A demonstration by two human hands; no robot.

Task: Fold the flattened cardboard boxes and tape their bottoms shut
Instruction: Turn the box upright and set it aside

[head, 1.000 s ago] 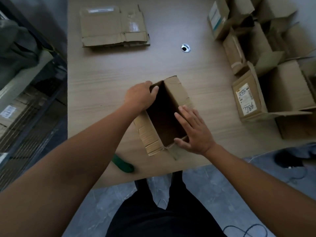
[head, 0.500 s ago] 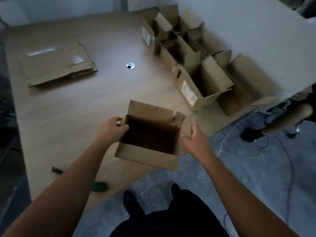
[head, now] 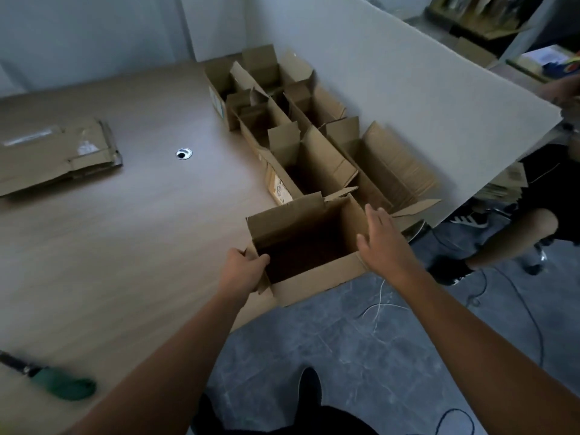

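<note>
A broad wooden table [head: 125,246] fills most of the room in front of me, with a tall white partition panel [head: 408,120] standing along its right side. Against that panel sits a cluster of open boxes [head: 314,158], flaps up, packed side by side. Just nearer than them, at the table's near right corner, is the open cardboard box [head: 314,277] being handled; it stands mouth up and its near wall hangs past the table edge. Far to the left lies a stack of flattened boxes [head: 53,158]. The person's left hand [head: 241,271] grips the box's near left corner, fingers curled over the rim. The right hand [head: 381,243] is spread flat, fingers straight, at the box's right wall; I cannot tell whether it touches. A green-handled tool [head: 62,386] lies near the front edge, and a small round cable hole [head: 183,153] sits mid-table.
</note>
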